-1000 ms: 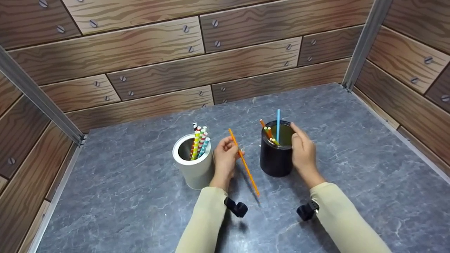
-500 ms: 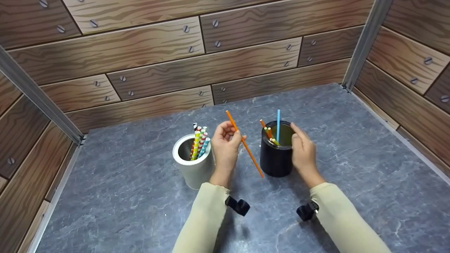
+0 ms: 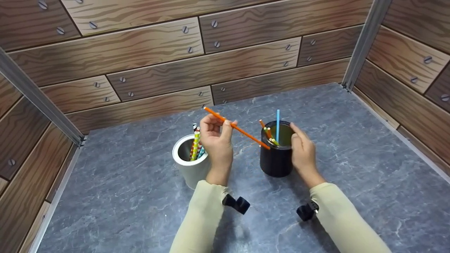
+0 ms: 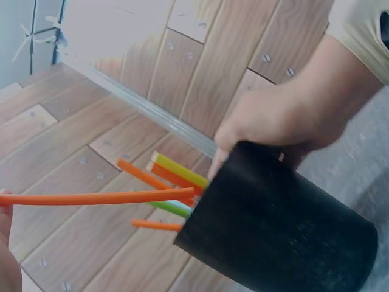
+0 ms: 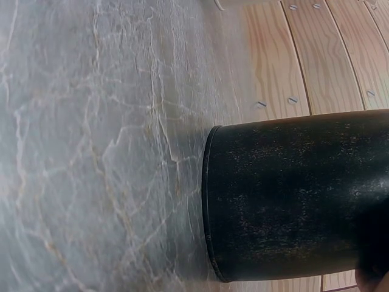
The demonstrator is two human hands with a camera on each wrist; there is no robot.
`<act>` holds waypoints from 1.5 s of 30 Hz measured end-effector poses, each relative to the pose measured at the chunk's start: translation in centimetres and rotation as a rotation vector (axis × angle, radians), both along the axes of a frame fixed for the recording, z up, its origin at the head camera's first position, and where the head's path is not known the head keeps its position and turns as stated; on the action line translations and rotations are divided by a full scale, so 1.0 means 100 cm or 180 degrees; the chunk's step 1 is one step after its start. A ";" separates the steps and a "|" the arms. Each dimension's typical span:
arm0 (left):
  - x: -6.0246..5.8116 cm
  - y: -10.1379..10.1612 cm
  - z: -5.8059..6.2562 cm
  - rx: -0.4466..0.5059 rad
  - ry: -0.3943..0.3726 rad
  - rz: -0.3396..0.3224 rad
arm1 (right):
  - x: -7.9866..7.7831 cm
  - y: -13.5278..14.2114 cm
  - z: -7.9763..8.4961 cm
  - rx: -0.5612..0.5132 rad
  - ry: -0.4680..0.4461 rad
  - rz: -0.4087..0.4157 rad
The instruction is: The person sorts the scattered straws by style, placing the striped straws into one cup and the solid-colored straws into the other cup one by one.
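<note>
My left hand (image 3: pixel 218 144) pinches an orange straw (image 3: pixel 242 131) between thumb and fingers. The straw slants down to the right, its lower end overlapping the near rim of a black cup (image 3: pixel 276 161) in the head view. My right hand (image 3: pixel 303 151) grips that cup's right side, index finger along the rim. Inside the cup stand a tall blue straw (image 3: pixel 278 123) and several plain orange, yellow and green straws, seen as a cluster with a yellow straw (image 4: pixel 179 169) in the left wrist view. The right wrist view shows the cup's dark wall (image 5: pixel 292 194) and base edge.
A white cup (image 3: pixel 191 172) with patterned paper straws (image 3: pixel 195 146) stands just left of my left forearm, partly covered by the left hand. Both cups are on a grey marbled tabletop (image 3: pixel 123 196), with wood-patterned walls (image 3: pixel 147 52) at the back and sides.
My left hand has risen with the orange straw and tipped it, swinging its lower end up and right to the black cup's rim. The right hand and both cups have stayed put.
</note>
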State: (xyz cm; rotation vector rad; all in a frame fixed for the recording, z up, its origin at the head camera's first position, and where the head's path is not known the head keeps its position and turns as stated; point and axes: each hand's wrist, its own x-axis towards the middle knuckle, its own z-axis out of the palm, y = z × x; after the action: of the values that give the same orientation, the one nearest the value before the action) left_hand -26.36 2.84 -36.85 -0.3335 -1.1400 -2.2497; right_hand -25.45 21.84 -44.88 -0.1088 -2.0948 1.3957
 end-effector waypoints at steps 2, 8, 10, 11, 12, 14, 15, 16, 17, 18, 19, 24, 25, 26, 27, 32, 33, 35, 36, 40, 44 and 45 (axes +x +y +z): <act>0.003 0.000 0.004 0.0040 0.0080 0.0031 | 0.000 0.000 0.000 0.0020 -0.0006 -0.0017; 0.005 0.006 0.003 -0.0029 0.0223 0.0097 | 0.000 0.000 0.001 0.0045 -0.0027 -0.0042; 0.005 0.009 0.000 -0.0080 0.0222 0.0117 | 0.000 0.000 0.001 0.0046 -0.0022 -0.0043; 0.005 0.011 -0.002 -0.0118 0.0222 0.0128 | 0.000 0.000 0.001 0.0052 -0.0018 -0.0046; 0.005 0.012 -0.005 -0.0153 0.0225 0.0138 | 0.000 0.000 0.001 0.0052 -0.0023 -0.0047; 0.004 0.016 -0.010 -0.0233 0.0234 0.0156 | 0.000 0.000 0.001 0.0057 -0.0031 -0.0045; 0.004 0.018 -0.013 -0.0281 0.0238 0.0167 | 0.000 0.000 0.000 0.0053 -0.0038 -0.0041; 0.003 0.020 -0.016 -0.0329 0.0246 0.0166 | 0.000 0.000 0.000 0.0047 -0.0040 -0.0038; 0.003 0.022 -0.018 -0.0375 0.0259 0.0157 | 0.001 0.000 0.000 0.0043 -0.0042 -0.0034; 0.003 0.024 -0.021 -0.0429 0.0274 0.0152 | 0.001 0.000 0.000 0.0041 -0.0040 -0.0029; 0.003 0.026 -0.024 -0.0491 0.0289 0.0147 | 0.001 0.000 0.000 0.0037 -0.0032 -0.0024; 0.001 0.036 -0.037 -0.0903 0.0355 0.0223 | 0.001 0.000 0.001 0.0017 0.0027 -0.0033; 0.001 0.038 -0.039 -0.0985 0.0356 0.0255 | 0.001 0.000 0.000 0.0004 0.0040 -0.0039; 0.000 0.040 -0.041 -0.1089 0.0352 0.0291 | 0.001 0.000 0.000 0.0001 0.0046 -0.0044; 0.000 0.041 -0.043 -0.1190 0.0353 0.0333 | 0.001 0.000 0.000 0.0001 0.0061 -0.0050; -0.003 0.048 -0.053 -0.1577 0.0356 0.0426 | 0.001 -0.001 -0.001 0.0012 0.0094 -0.0049; -0.003 0.050 -0.054 -0.1638 0.0333 0.0438 | 0.001 -0.001 -0.001 0.0013 0.0098 -0.0044; -0.004 0.052 -0.057 -0.1754 0.0241 0.0449 | 0.002 -0.001 -0.001 0.0004 0.0084 -0.0027; -0.003 0.053 -0.057 -0.1816 0.0201 0.0463 | 0.002 -0.001 -0.001 0.0000 0.0075 -0.0021; -0.005 0.057 -0.061 -0.1939 0.0180 0.0427 | 0.002 -0.001 -0.001 -0.0010 0.0056 -0.0008; -0.006 0.058 -0.065 -0.2027 0.0261 0.0417 | 0.002 -0.001 0.000 -0.0013 0.0080 -0.0006; -0.006 0.059 -0.066 -0.2047 0.0266 0.0413 | 0.002 0.000 0.000 -0.0012 0.0090 -0.0011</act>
State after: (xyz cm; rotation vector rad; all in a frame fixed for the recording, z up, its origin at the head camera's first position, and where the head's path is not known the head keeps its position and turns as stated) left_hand -26.97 8.70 -43.43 -0.5781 -1.7634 -1.6911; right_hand -25.25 21.80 -44.89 -0.0937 -2.0682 1.3913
